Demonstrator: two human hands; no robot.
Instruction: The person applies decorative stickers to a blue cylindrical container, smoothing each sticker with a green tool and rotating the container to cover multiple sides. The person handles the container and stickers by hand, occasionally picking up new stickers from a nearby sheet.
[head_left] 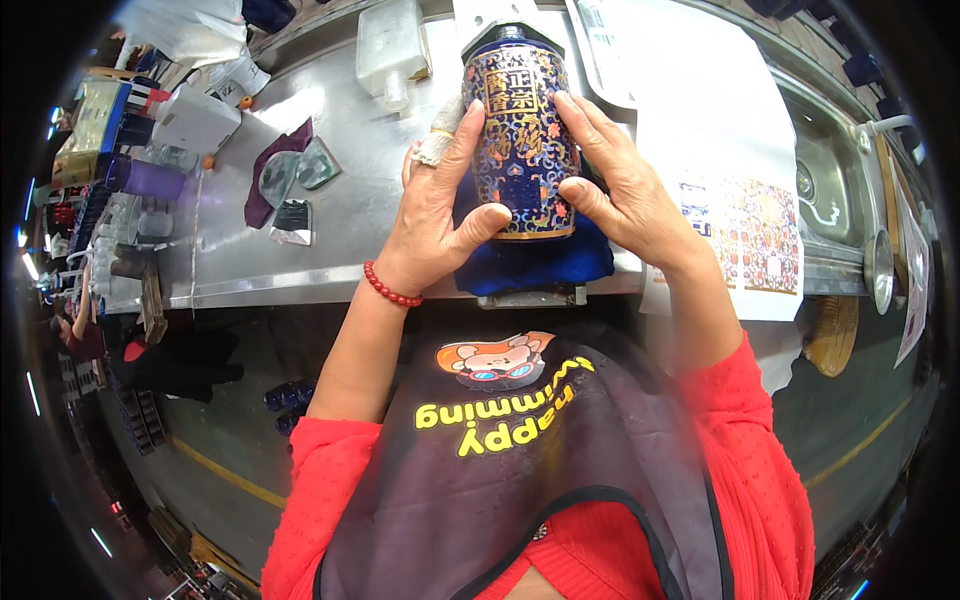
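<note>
A dark blue bottle [515, 150] with gold and multicoloured floral decoration lies on its side, its dark neck pointing away from me. It rests over a deep blue cloth [540, 268] at the front edge of the metal table. My left hand [440, 205] presses along its left side, thumb near the base. A greyish-white cloth [438, 135] shows by the left fingers; whether they hold it is unclear. My right hand [625, 190] lies along the opposite side, its fingers stretched forward and its thumb near the base. The bottle is held between both hands.
A white sheet with printed coloured patterns [765, 240] lies at right, beside a metal sink [835, 185]. Behind my left hand lies a clear squarish bottle [390, 50]. A purple cloth [262, 185] and small translucent pieces [280, 178] lie farther left. Boxes and containers crowd the far left.
</note>
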